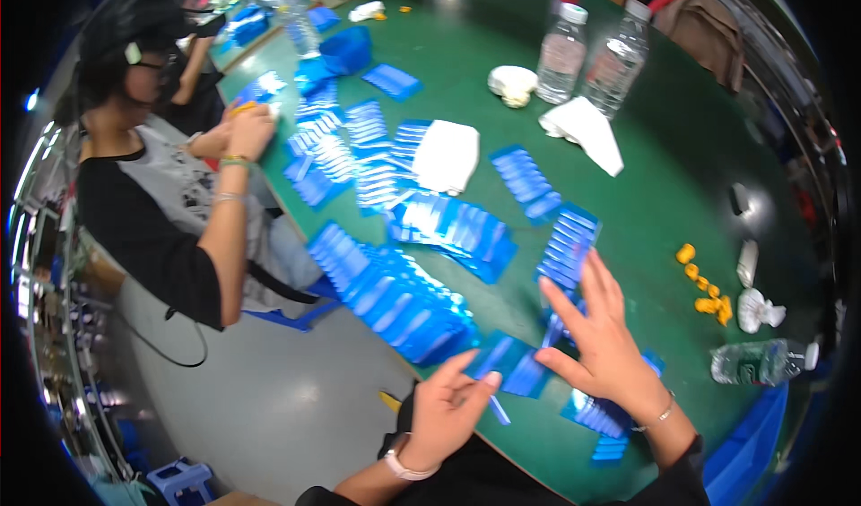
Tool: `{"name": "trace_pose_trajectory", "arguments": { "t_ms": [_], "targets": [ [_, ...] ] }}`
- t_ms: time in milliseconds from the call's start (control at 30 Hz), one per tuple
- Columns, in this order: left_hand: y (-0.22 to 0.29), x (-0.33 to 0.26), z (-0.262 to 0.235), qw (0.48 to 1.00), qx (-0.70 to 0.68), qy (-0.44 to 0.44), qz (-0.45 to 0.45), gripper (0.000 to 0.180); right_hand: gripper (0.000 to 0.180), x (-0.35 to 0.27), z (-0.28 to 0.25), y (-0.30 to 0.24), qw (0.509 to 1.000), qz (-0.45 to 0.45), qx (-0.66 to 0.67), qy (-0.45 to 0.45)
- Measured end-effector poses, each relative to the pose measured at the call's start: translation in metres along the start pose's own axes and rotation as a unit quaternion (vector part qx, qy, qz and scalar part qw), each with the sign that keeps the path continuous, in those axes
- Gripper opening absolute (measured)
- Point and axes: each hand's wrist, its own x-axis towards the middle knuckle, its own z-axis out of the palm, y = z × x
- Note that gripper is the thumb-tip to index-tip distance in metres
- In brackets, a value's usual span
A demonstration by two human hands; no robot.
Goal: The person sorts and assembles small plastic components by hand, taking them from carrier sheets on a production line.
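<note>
Near the table's front edge, my left hand (446,416) is closed, thumb and forefinger at the left edge of a small blue plastic sheet (516,364). A thin pale blue strip (500,410) sticks out below its thumb. To the right, my right hand (603,345) has its fingers spread, the tips at the lower end of a ribbed blue sheet (570,244). Blue pieces lie partly hidden under that hand. More ribbed blue sheets (599,414) rest beside its wrist. A long overlapping row of blue sheets (395,304) lies left of my hands. Motion blurs details.
On the green table (646,210) stand clear plastic bottles (615,58), with crumpled white tissue (587,134) beside them. Small yellow pieces (704,284) and a lying bottle (762,363) are at right. A white cloth (446,156) covers some sheets. A co-worker (170,174) sits at left.
</note>
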Motion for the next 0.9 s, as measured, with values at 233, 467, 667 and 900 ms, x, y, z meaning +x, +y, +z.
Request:
{"name": "trace_pose_trajectory", "arguments": {
  "t_ms": [233,467,667,900],
  "targets": [
    [0.014,0.01,0.006,0.989,-0.138,0.044,-0.008,0.01,0.067,-0.006,0.001,-0.017,0.87,0.069,0.433,0.225],
    [0.001,0.018,0.004,0.997,-0.071,-0.012,-0.029,0.022,0.072,-0.009,-0.003,-0.033,0.711,0.189,0.659,0.157],
    [0.012,0.021,0.02,0.953,-0.276,-0.018,-0.124,0.028,0.074,-0.014,0.009,-0.028,0.775,0.183,0.578,0.176],
    [-0.004,0.015,0.008,0.954,-0.278,-0.033,-0.11,0.023,0.072,-0.015,0.012,-0.028,0.804,0.169,0.538,0.188]
  ]
}}
